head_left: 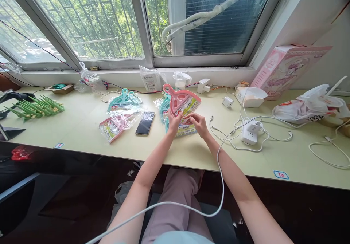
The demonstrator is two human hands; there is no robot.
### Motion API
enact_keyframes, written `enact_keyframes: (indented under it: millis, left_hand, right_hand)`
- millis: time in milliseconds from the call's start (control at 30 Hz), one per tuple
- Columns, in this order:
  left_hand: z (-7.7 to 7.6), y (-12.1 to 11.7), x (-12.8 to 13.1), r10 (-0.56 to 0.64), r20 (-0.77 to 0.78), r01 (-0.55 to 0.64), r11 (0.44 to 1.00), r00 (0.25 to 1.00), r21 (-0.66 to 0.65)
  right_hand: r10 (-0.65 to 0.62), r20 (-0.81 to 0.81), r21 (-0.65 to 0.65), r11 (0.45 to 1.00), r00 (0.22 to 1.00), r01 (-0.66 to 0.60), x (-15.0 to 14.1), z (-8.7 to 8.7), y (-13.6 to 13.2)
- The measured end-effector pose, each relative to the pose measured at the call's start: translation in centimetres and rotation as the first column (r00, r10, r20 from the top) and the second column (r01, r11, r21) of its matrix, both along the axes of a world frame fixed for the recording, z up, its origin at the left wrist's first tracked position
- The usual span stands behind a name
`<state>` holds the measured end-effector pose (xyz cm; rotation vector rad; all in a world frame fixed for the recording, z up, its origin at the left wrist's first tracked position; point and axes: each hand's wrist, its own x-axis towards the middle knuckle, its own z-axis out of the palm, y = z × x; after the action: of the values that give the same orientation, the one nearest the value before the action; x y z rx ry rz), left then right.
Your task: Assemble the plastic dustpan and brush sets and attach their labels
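Note:
My left hand (174, 122) grips the lower edge of a pink mini dustpan and brush set (181, 101), tilted up off the desk. At the set's printed label my right hand (198, 122) pinches with thumb and fingers. Under it lies a teal dustpan set (164, 107) in clear wrap. More wrapped sets, one teal (123, 100) and one pink (117, 124), lie to the left. A black phone (145, 123) lies flat just left of my left hand.
A white power strip (251, 133) with tangled white cables sits right of my hands. A pink box (287, 69), white plastic bags (311, 107), green sticks (35, 107) and small packets along the windowsill (131, 77) surround the pale green desk (82, 127).

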<state>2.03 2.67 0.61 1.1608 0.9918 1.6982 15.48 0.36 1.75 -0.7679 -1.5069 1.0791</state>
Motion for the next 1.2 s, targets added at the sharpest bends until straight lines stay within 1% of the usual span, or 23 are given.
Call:
enact_keyframes:
  millis: [33,67,100,167,200,233,267,300,367,433,467,633,733,767,800,867,900,933,967,1000,1033,1100,1200]
  left_hand:
    - [-0.2,0.2,-0.1,0.015,0.011,-0.015,1.000,1.000,0.010]
    - [-0.3,0.3,-0.1,0.031,0.025,-0.031,0.999,0.999,0.025]
    - [-0.5,0.4,-0.2,0.042,0.040,-0.044,0.998,0.998,0.034]
    - [-0.6,0.6,-0.3,0.029,0.060,-0.031,0.999,0.998,0.027]
    - [-0.6,0.6,-0.4,0.007,0.066,-0.009,1.000,0.998,0.029]
    - [-0.5,0.5,-0.4,-0.024,0.067,0.021,0.999,0.998,0.036]
    - [-0.4,0.5,-0.4,-0.059,0.062,0.056,0.997,0.996,0.045]
    - [-0.2,0.4,-0.4,-0.093,0.051,0.090,0.994,0.994,0.055]
    - [0.1,0.2,-0.3,-0.138,0.019,0.137,0.988,0.990,0.067]
    - [0.3,0.1,-0.1,-0.152,-0.017,0.153,0.986,0.988,0.069]
    - [0.4,0.0,-0.1,-0.158,-0.033,0.160,0.985,0.987,0.070]
    - [0.6,-0.3,0.0,-0.191,-0.090,0.199,0.977,0.977,0.083]
    - [0.3,-0.4,0.1,-0.190,-0.117,0.198,0.978,0.975,0.060]
    - [0.2,-0.3,-0.1,-0.153,-0.104,0.159,0.986,0.983,0.050]
    - [0.1,-0.1,-0.5,-0.085,-0.081,0.088,0.995,0.993,0.037]
    - [0.1,0.3,-2.0,0.138,-0.049,-0.138,0.990,0.989,0.012]
    - [0.2,0.5,-3.3,0.267,-0.070,-0.267,0.964,0.961,0.005]
    - [0.4,0.8,-4.9,0.383,-0.134,-0.384,0.923,0.914,0.018]
    - [0.7,1.1,-6.8,0.490,-0.232,-0.493,0.869,0.841,0.049]
    - [1.1,1.3,-9.0,0.549,-0.364,-0.561,0.823,0.752,0.083]
    - [1.4,1.5,-11.3,0.574,-0.502,-0.606,0.787,0.647,0.119]
    - [2.0,1.6,-16.0,0.526,-0.731,-0.642,0.750,0.434,0.159]
    - [2.6,0.8,-22.2,0.342,-0.926,-0.658,0.737,0.162,0.157]
  right_hand:
    - [-0.049,-0.005,-0.013,0.999,0.999,0.049,0.1,0.0,0.1]
    - [-0.137,-0.009,-0.018,0.990,0.991,0.137,0.2,-0.1,0.2]
    - [-0.252,-0.015,-0.021,0.968,0.968,0.252,0.3,-0.3,0.5]
    - [-0.473,-0.053,-0.058,0.880,0.879,0.470,0.8,-0.9,1.3]
    - [-0.543,-0.087,-0.102,0.839,0.835,0.535,1.0,-1.2,1.7]
    - [-0.570,-0.133,-0.159,0.820,0.811,0.550,1.2,-1.5,2.2]
    - [-0.557,-0.188,-0.222,0.827,0.809,0.517,1.4,-1.7,2.7]
    - [-0.505,-0.249,-0.278,0.855,0.826,0.439,1.6,-1.9,3.0]
    - [-0.331,-0.358,-0.339,0.917,0.873,0.209,1.8,-2.0,3.5]
    - [-0.175,-0.426,-0.355,0.935,0.888,0.013,1.9,-2.0,3.5]
    - [-0.136,-0.447,-0.363,0.931,0.884,-0.040,1.8,-2.0,3.5]
    - [-0.144,-0.506,-0.412,0.906,0.851,-0.092,1.8,-2.3,3.2]
    - [-0.163,-0.521,-0.404,0.912,0.838,-0.075,1.8,-2.7,3.4]
    - [-0.181,-0.527,-0.404,0.913,0.830,-0.058,1.8,-2.8,3.6]
    - [-0.203,-0.531,-0.408,0.912,0.823,-0.038,1.8,-2.9,3.7]
    - [-0.229,-0.546,-0.406,0.914,0.806,-0.015,1.9,-3.0,3.9]
    - [-0.237,-0.556,-0.404,0.915,0.797,-0.009,1.9,-3.0,3.9]
    - [-0.242,-0.567,-0.400,0.916,0.787,-0.007,2.0,-3.0,3.9]
    - [-0.245,-0.578,-0.397,0.918,0.778,-0.005,2.1,-3.0,3.9]
    - [-0.247,-0.587,-0.393,0.919,0.771,-0.005,2.2,-2.9,3.9]
    - [-0.247,-0.593,-0.390,0.921,0.766,-0.004,2.3,-2.8,3.8]
    - [-0.241,-0.605,-0.382,0.924,0.758,-0.011,2.5,-2.7,3.8]
    - [-0.235,-0.619,-0.383,0.923,0.750,-0.026,2.6,-2.6,3.8]
